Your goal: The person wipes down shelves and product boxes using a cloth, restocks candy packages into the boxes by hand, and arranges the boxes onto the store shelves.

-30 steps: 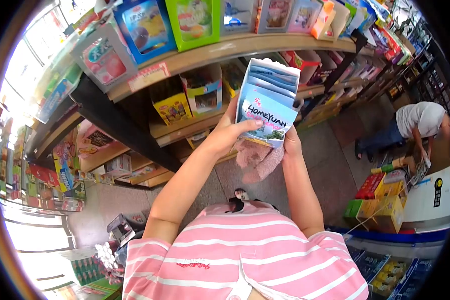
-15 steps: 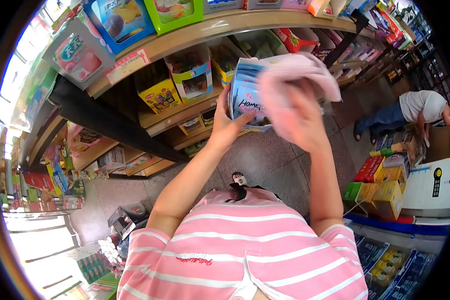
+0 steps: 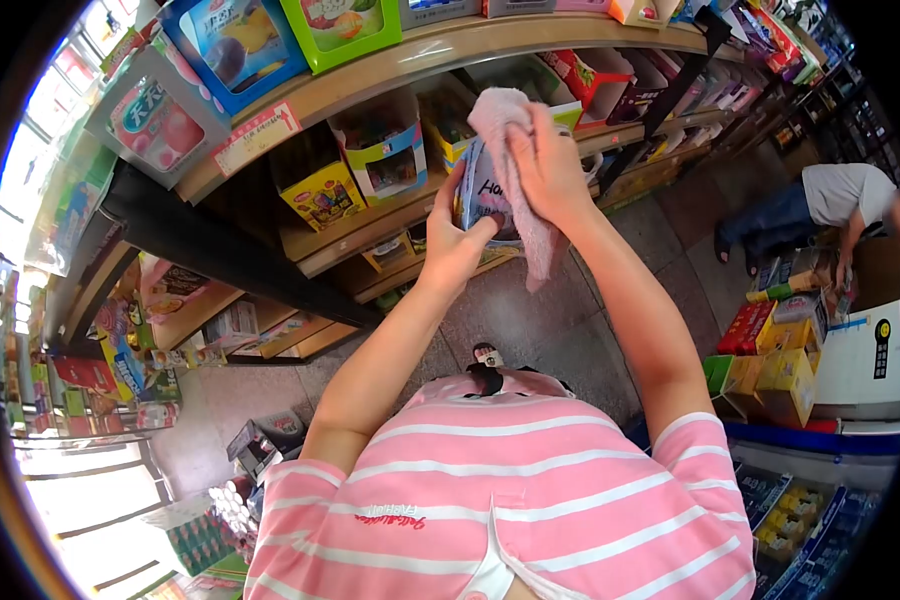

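Observation:
My left hand (image 3: 457, 235) grips the lower left side of a blue display box (image 3: 485, 200) with dark lettering on its front, held in front of the lower shelf. In my right hand (image 3: 553, 170) is a pink cloth (image 3: 502, 108), pressed against the right side of the box. Part of the cloth hangs down below the hand and hides much of the box's front. What the box holds cannot be made out.
A wooden shelf (image 3: 420, 58) with packaged goods curves across the top. A yellow box (image 3: 322, 197) and other cartons stand on the lower shelf. A dark shelf post (image 3: 240, 255) slants at left. At right another person (image 3: 845, 205) bends near stacked boxes (image 3: 785, 385).
The cloth and my right hand have moved left and up, from beside the box onto its right side. My left hand keeps hold of the box, which now appears turned and more covered.

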`<state>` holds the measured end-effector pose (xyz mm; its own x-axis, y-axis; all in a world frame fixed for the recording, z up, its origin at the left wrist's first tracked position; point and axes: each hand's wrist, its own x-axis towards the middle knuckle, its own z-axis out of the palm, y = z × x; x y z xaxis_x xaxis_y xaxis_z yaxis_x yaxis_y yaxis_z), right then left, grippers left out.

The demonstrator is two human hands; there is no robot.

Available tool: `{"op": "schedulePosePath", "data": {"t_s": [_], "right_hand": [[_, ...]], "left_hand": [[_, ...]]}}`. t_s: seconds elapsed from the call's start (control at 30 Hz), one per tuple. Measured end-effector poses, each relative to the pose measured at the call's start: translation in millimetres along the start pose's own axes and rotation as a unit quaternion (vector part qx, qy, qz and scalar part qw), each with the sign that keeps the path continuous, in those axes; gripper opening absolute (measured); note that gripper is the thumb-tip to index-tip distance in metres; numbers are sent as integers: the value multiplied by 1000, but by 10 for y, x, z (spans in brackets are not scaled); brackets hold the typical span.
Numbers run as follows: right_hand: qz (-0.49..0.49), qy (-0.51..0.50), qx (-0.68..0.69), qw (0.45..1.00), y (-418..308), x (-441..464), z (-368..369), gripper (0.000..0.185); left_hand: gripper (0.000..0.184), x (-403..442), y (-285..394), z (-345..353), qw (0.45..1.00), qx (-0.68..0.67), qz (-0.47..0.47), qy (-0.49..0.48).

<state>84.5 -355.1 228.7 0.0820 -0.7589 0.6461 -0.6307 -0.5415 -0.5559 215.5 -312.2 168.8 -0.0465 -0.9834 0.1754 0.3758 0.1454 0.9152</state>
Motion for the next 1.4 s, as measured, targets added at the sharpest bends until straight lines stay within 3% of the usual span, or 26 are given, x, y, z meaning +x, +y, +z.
{"op": "schedulePosePath", "data": {"t_s": [0.07,0.1,0.13,0.2,0.27,0.33,0.4,0.43,0.5,0.53,0.57,0.6,0.77,0.87,1.0,1.1,1.2,1.23,1.33,1.37,1.4], "right_hand": [[40,26,35,998,68,35,-46,31],[45,69,141,987,117,83,-61,30],[51,110,246,962,161,115,-95,30],[168,97,388,901,155,159,-291,33],[212,168,446,853,31,227,-499,34],[212,202,436,851,-105,295,-715,35],[119,184,386,896,-85,294,-827,36],[80,204,293,931,-105,295,-827,38],[5,62,-13,998,-254,172,-725,45],[-115,-40,-106,987,-310,102,-587,54],[-75,-133,-192,969,-408,12,-502,51],[-269,27,-229,935,-292,76,-407,47],[-218,11,-186,958,-136,59,-258,33],[-94,0,-157,983,-135,69,-285,35],[11,43,-45,998,-146,70,-415,42],[15,221,166,961,28,121,-475,42],[95,218,163,958,-139,30,-845,45],[84,185,104,974,-179,34,-861,49],[65,-73,-10,995,-432,-143,-832,44],[-64,39,-74,994,-379,-188,-695,40],[-193,148,-136,960,-356,-184,-617,36]], "left_hand": [[74,3,53,-6,1000,6,-9,-11],[74,23,54,-4,1000,-7,-8,-11],[74,33,63,-1,1000,-19,-10,-12],[75,50,114,12,999,-26,-7,-26],[76,52,173,50,998,-57,-6,-23],[76,51,171,55,997,-73,-2,-31],[78,40,222,84,994,-104,-20,-23],[78,42,261,111,994,-105,-20,-23],[78,40,330,186,993,-111,-28,-4],[78,41,306,196,993,-110,-28,-7],[77,37,260,200,997,-80,15,-3],[77,31,220,211,997,-51,58,0],[73,-69,18,221,997,-16,70,23],[73,6,-31,100,999,15,41,-14],[75,-14,99,159,997,-66,-8,-27],[73,15,109,219,992,-106,-67,-33],[70,46,99,224,990,-110,-85,-25],[68,128,79,215,990,-112,-86,-10],[66,137,157,299,981,-160,-106,-3],[59,99,202,343,990,-113,-80,-12],[59,101,187,341,990,-114,-81,-14]]}}
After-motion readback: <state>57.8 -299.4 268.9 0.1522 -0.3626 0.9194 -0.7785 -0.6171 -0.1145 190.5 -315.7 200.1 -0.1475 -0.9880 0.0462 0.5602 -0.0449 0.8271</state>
